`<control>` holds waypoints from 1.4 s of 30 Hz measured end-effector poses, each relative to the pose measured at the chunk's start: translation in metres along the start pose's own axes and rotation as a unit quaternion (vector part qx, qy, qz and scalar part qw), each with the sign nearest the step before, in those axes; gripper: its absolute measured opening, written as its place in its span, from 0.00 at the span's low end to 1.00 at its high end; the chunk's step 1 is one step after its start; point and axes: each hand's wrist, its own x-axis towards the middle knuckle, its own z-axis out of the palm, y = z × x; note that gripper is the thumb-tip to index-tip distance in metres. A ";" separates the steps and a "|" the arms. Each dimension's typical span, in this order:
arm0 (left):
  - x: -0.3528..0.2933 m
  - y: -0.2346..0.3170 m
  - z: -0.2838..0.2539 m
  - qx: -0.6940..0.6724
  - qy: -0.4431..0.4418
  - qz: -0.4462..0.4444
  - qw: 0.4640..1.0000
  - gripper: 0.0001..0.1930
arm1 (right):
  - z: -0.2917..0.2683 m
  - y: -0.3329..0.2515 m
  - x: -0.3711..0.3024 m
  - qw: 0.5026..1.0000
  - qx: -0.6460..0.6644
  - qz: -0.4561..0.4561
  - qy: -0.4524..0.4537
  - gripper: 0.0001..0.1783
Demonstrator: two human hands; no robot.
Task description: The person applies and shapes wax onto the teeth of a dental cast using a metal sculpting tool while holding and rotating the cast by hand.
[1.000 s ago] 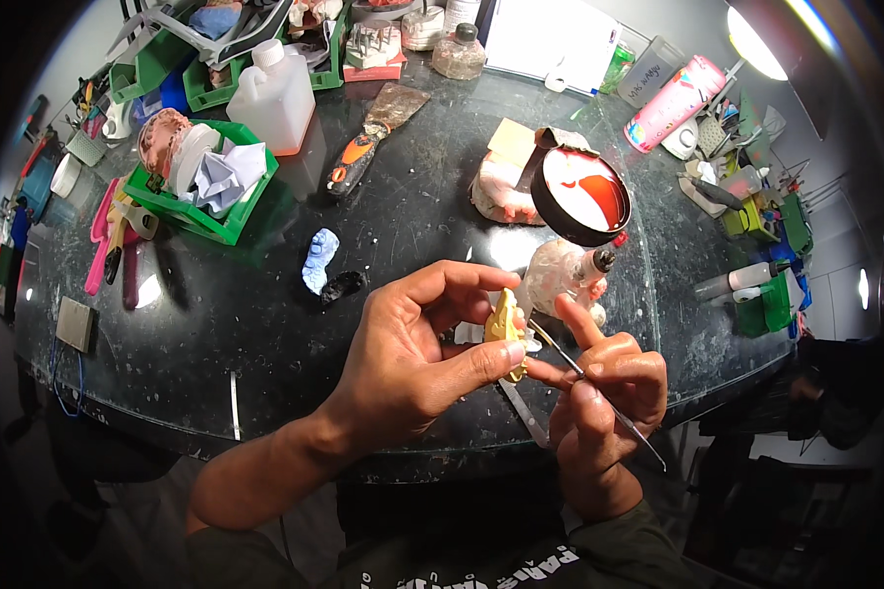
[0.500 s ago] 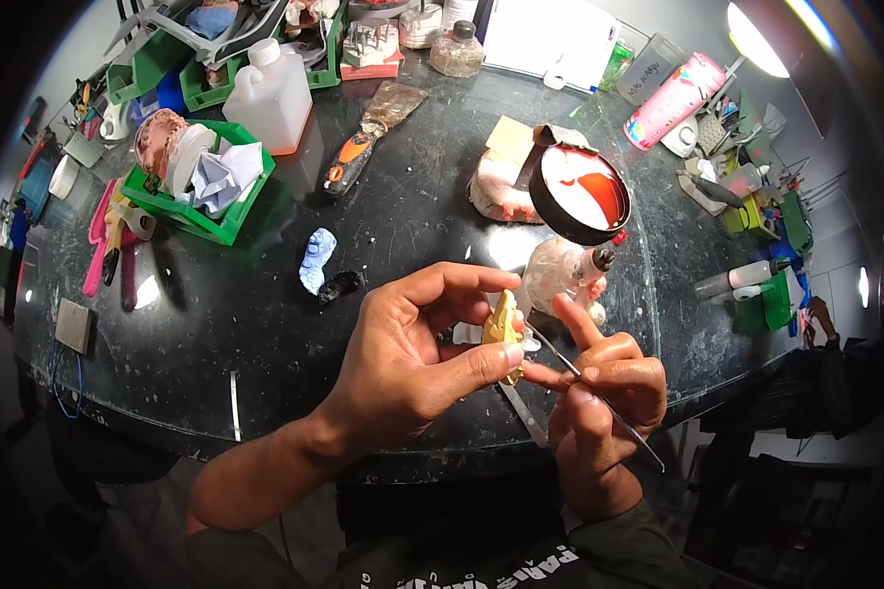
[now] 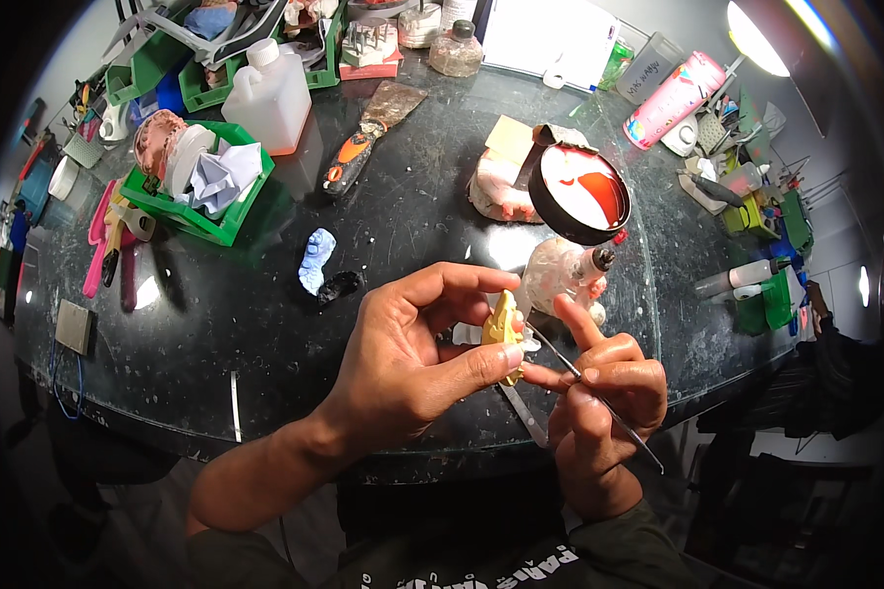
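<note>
Only slightly shifted since a second ago, the slim silver metal instrument [image 3: 621, 422] is clamped in the right hand [image 3: 607, 388]; the left hand [image 3: 414, 342] pinches a small yellow plaster-like dental model [image 3: 501, 328] over the scuffed black bench [image 3: 422, 228].

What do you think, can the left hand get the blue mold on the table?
Probably: the blue mold lies near the left hand, with nothing on top, just a dark lump beside it. But that hand holds a yellow model, so it might need to put that down first.
</note>
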 end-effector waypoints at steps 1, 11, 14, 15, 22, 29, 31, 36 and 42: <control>0.000 0.000 0.000 0.000 0.002 -0.001 1.000 0.24 | 0.000 0.000 0.000 1.000 0.002 0.000 0.001 0.11; -0.001 0.004 0.002 -0.010 0.008 -0.013 1.000 0.25 | -0.001 0.000 -0.002 1.000 0.010 0.015 0.007 0.11; -0.002 0.005 0.002 -0.007 0.009 -0.014 1.000 0.25 | 0.000 0.001 -0.002 1.000 0.022 0.014 0.016 0.10; -0.002 0.005 0.002 -0.011 0.009 -0.015 1.000 0.25 | 0.001 0.001 -0.002 0.999 0.025 0.016 0.016 0.10; -0.001 0.004 0.002 -0.014 0.008 -0.012 1.000 0.25 | 0.002 -0.003 -0.001 0.999 0.013 0.030 0.013 0.11; -0.001 0.004 0.001 -0.015 0.008 -0.013 1.000 0.25 | 0.001 -0.001 -0.002 0.999 0.024 0.024 0.015 0.12; -0.001 0.004 0.001 -0.011 0.008 -0.014 1.000 0.25 | 0.000 -0.002 -0.002 1.000 0.014 0.025 0.009 0.12; -0.002 0.005 0.002 -0.012 0.008 -0.014 1.000 0.25 | -0.002 -0.001 -0.003 1.000 0.008 0.018 0.000 0.13; -0.002 0.006 0.002 -0.010 0.010 -0.015 1.000 0.25 | -0.003 0.000 -0.003 1.000 0.011 0.015 -0.005 0.13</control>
